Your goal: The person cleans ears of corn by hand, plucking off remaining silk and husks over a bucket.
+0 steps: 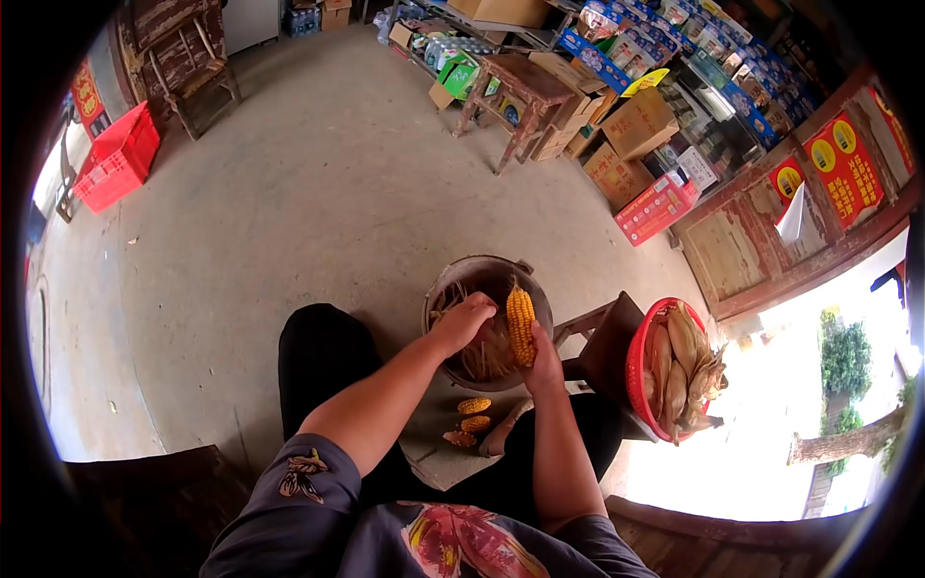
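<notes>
My right hand (pixel 545 362) grips a husked yellow corn cob (pixel 520 323), held upright with its tip pointing away from me. Close beside it, my left hand (pixel 464 325) is closed, its fingers curled inward over the bucket; whatever they hold is hidden. Below both hands stands a round bucket (pixel 436 292) with pale husk strips (pixel 487 358) inside. Between my feet on the floor lie a bare yellow cob (pixel 474 406), a second cob (pixel 475 423) and a third, paler-ended cob (pixel 460 438).
At my right, a red basket (pixel 636 371) of unhusked corn (pixel 677 361) rests on a wooden stool (pixel 611 339). Ahead are a small wooden table (pixel 525 82), cardboard boxes (pixel 641 125) and stocked shelves (pixel 665 39). A red crate (pixel 120 159) and chair (pixel 188 72) stand far left.
</notes>
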Available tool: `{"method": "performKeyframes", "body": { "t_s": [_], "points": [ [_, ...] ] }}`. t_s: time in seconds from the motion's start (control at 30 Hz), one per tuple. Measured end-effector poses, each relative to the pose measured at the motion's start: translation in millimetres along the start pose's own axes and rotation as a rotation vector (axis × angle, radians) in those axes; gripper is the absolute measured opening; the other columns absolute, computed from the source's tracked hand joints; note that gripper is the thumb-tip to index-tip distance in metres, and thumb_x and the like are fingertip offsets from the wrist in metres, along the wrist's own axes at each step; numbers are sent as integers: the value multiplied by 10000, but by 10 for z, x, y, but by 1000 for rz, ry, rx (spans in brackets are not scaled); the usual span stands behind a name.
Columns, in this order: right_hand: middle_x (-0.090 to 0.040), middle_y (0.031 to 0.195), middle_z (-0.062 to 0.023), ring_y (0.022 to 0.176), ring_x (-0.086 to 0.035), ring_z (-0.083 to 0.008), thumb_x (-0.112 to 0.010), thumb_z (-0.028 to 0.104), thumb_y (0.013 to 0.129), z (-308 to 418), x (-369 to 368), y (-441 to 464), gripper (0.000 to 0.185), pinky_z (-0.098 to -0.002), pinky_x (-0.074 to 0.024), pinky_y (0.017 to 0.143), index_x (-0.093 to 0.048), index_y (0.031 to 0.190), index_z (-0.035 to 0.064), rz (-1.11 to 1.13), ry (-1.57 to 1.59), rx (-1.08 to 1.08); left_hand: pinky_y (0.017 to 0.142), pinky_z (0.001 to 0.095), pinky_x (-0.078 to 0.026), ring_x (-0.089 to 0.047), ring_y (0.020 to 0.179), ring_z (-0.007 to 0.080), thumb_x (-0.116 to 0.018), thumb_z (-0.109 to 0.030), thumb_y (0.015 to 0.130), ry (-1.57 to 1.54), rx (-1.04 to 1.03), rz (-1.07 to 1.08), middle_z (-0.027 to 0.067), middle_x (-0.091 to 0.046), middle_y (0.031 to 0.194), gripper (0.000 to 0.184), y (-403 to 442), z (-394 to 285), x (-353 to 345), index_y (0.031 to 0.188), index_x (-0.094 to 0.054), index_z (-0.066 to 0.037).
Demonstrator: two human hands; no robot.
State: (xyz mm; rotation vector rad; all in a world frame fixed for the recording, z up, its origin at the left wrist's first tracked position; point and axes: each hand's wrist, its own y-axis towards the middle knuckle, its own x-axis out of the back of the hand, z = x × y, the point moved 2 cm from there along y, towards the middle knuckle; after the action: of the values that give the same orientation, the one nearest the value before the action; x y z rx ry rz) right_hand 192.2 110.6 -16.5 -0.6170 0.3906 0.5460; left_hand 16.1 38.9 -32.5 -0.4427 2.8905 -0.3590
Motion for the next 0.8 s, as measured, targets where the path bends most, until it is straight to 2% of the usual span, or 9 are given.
{"method": "performKeyframes", "body": {
  "t_s": [0.13,0.23,0.33,0.4,0.5,0.63,0.73,0.77,0.8],
  "points": [
    [-648,1145,-53,983,-640,-196,-522,301,1023,1,-59,-42,345,-330,-530,799,-573,1254,49,-7,-83,65,782,359,-497,-645,882,190,-562,-452,959,187,-11,50,123,-667,1016,438,-197,-267,-134,1133,-599,-52],
    [-640,1173,-60,1011,-636,-191,-541,268,1018,-50,9,32,359,-321,-522,841,-565,1288,33,4,-148,121,767,378,-506,-652,851,195,-541,-477,986,575,-281,20,101,-678,927,446,-132,-59,-190,1056,-631,-45],
    [-633,1208,-71,1038,-628,-183,-555,252,1015,-53,36,52,374,-306,-505,887,-563,1312,25,-8,-172,151,676,361,-513,-646,739,162,-517,-399,1018,449,-320,78,66,-665,804,393,-142,-105,-200,928,-634,-34],
    [-642,1181,-54,1041,-599,-137,-576,272,1013,-56,14,37,394,-277,-470,910,-576,1311,13,-13,-236,177,602,296,-494,-587,616,127,-520,-279,1028,144,-61,143,21,-619,737,300,-188,-186,-174,851,-599,-50],
    [-640,1173,-46,1035,-592,-130,-577,288,1013,-39,-63,-9,396,-270,-465,907,-582,1308,23,-81,-471,201,543,280,-464,-534,545,99,-512,-242,1021,-90,-60,107,18,-597,711,298,-170,-254,-92,785,-564,-68],
    [-615,1264,-74,1132,-575,-150,-587,334,1002,-19,-90,-23,497,-293,-468,936,-541,1333,-33,-103,-560,184,553,287,-468,-549,590,119,-504,-232,1018,-253,-85,17,28,-568,675,338,-74,-189,15,734,-549,-54],
    [-605,1278,-75,1120,-587,-166,-561,338,1016,-30,-37,1,502,-305,-479,931,-518,1360,-24,-179,-467,187,614,294,-495,-582,673,136,-550,-161,991,-310,-111,-92,64,-596,823,144,-23,-100,60,987,-562,-17],
    [-602,1281,-75,1115,-594,-173,-552,335,1021,-48,20,45,499,-310,-486,925,-506,1372,-18,-128,-332,165,641,299,-508,-593,707,140,-566,-133,979,-317,-148,-192,77,-605,899,183,-21,-88,69,1115,-548,-11],
    [-599,1285,-76,1110,-600,-180,-542,332,1026,-53,30,64,497,-316,-492,919,-494,1383,-11,-76,-196,143,674,313,-524,-616,794,153,-604,-114,954,-293,-42,-214,87,-588,1019,427,-49,-121,72,1331,-427,-20]
  ]
}}
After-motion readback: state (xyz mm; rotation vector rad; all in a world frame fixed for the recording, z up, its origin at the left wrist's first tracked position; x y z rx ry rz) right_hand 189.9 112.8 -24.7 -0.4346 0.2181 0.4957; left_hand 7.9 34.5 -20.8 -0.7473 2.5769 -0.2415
